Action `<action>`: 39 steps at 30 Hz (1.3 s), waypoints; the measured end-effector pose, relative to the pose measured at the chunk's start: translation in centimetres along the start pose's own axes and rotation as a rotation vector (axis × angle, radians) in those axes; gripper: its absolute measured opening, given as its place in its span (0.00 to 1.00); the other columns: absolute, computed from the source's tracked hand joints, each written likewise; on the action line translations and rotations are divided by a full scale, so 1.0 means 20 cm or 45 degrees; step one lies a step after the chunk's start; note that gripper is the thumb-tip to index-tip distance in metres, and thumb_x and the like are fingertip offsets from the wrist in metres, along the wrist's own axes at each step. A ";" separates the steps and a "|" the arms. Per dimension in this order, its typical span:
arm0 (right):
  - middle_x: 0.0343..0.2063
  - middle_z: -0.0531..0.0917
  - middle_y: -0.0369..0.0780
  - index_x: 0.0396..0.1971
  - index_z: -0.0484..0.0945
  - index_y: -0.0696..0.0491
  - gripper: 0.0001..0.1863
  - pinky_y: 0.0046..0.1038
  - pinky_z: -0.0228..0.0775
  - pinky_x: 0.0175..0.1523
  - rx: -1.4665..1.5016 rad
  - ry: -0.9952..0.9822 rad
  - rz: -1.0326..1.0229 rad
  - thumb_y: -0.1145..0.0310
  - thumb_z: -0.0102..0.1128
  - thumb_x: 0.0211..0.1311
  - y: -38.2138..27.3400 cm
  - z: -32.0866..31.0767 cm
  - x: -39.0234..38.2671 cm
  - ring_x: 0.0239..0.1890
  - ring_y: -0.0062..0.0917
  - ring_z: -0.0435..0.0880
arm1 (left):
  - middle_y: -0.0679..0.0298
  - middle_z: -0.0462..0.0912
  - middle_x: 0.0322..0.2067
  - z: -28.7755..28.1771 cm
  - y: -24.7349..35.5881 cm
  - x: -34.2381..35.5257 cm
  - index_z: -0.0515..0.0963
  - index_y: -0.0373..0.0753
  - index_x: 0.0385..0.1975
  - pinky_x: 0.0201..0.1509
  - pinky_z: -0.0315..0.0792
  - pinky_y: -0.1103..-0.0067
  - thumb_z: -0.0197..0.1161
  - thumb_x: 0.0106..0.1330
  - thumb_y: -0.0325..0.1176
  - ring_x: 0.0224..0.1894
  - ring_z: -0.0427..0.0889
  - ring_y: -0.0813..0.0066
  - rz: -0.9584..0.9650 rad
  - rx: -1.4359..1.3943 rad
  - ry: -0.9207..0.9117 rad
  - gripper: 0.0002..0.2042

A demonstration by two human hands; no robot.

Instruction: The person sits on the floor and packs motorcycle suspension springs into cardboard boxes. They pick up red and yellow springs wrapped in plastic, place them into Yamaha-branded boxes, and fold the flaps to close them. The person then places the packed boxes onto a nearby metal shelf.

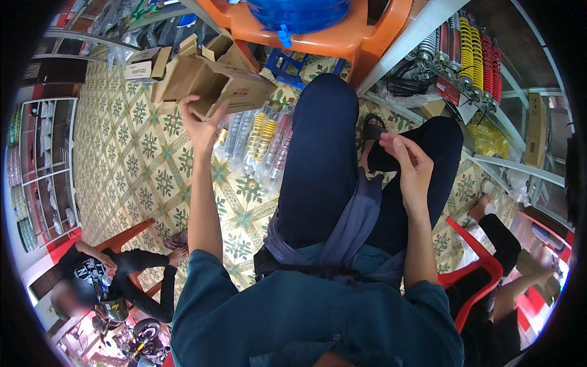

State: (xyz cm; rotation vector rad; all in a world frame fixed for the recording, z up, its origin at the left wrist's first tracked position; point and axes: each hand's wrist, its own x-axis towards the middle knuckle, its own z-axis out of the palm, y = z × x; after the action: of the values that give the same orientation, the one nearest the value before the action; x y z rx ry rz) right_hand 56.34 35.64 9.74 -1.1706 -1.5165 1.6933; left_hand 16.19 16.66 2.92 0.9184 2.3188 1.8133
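My left hand grips the near edge of an open brown cardboard box, with the thumb on one side and fingers on the other. The box is tilted, and its dark inside shows in part. My right hand hovers over my right leg, its fingers loosely bent and apart, with nothing visible in it. On the floor beyond my left forearm lie several shock absorbers in clear plastic, among them yellow springs, grey springs and red springs.
An orange plastic chair with a blue water container stands ahead. More cardboard boxes sit at far left. At right, a metal rack holds more shock absorbers. One person sits lower left, another lower right.
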 end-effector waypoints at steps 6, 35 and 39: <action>0.46 0.88 0.46 0.49 0.83 0.65 0.14 0.28 0.76 0.58 -0.050 0.044 0.056 0.68 0.58 0.77 0.06 -0.05 -0.01 0.49 0.27 0.87 | 0.59 0.73 0.44 0.29 -0.43 0.19 0.70 0.38 0.45 0.57 0.70 0.70 0.85 0.46 0.32 0.50 0.75 0.64 0.204 0.267 -0.151 0.30; 0.44 0.88 0.44 0.48 0.84 0.64 0.13 0.28 0.77 0.57 -0.276 -0.022 0.226 0.70 0.58 0.76 0.17 0.05 0.14 0.47 0.26 0.87 | 0.52 0.68 0.64 0.28 -0.87 0.45 0.71 0.53 0.68 0.71 0.64 0.59 0.88 0.40 0.43 0.67 0.67 0.49 0.223 0.784 -0.369 0.48; 0.45 0.88 0.45 0.48 0.83 0.64 0.13 0.28 0.76 0.58 -0.306 -0.035 0.214 0.70 0.58 0.76 0.18 0.03 0.13 0.48 0.27 0.87 | 0.48 0.61 0.68 0.23 -0.81 0.34 0.68 0.49 0.69 0.72 0.63 0.56 0.86 0.44 0.50 0.70 0.60 0.44 0.236 0.785 -0.225 0.49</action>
State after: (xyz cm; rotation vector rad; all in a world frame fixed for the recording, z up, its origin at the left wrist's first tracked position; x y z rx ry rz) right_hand 55.06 36.88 5.62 -1.4395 -1.7170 1.6732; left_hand 5.72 21.90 -10.91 1.3297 2.7879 0.9893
